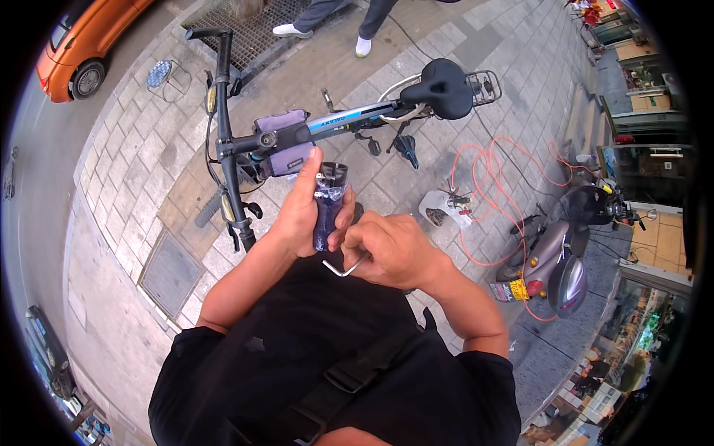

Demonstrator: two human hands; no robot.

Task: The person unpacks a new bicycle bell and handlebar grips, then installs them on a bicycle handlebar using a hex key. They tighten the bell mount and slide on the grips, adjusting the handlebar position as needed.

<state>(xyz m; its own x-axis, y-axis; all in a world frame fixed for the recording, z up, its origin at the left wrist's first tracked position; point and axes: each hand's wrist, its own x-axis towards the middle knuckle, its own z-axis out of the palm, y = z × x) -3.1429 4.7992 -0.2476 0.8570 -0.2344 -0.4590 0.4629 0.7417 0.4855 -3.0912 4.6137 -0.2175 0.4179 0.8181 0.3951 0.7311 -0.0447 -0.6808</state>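
Dark plastic film, crinkled and shiny, covers most of the single handlebar stem (327, 219) that the person holds up in front of the chest, above the pavement (119, 126) and near the bicycle's handlebar (236, 189). Both hands are busy. The left hand (297, 223) grips the stem, thumb along one side and fingers around the other; I count two silver bolts (319, 195) on the thumb side, near its top. The right hand (390, 249) is closed around one L-shaped hex key (341, 273), whose bent end pokes out just below the stem's lower end, well apart from those bolts.

One bicycle stands beyond, with one black saddle (448, 89), one rear rack (487, 88) and two purple pouches (290, 157) straddling the frame; the nearer pouch carries a small dark label. Bold dark lettering runs along the blue-and-silver frame tube (349, 119). To the right sits one scooter (547, 256) with a yellow plate (518, 290) bearing printed characters. Between the two, one orange hose (491, 171) loops beside a white container (433, 204) with tools at it. Farther off I see one stool (158, 73), one orange car (104, 30) and a passer-by's two white shoes (292, 31).
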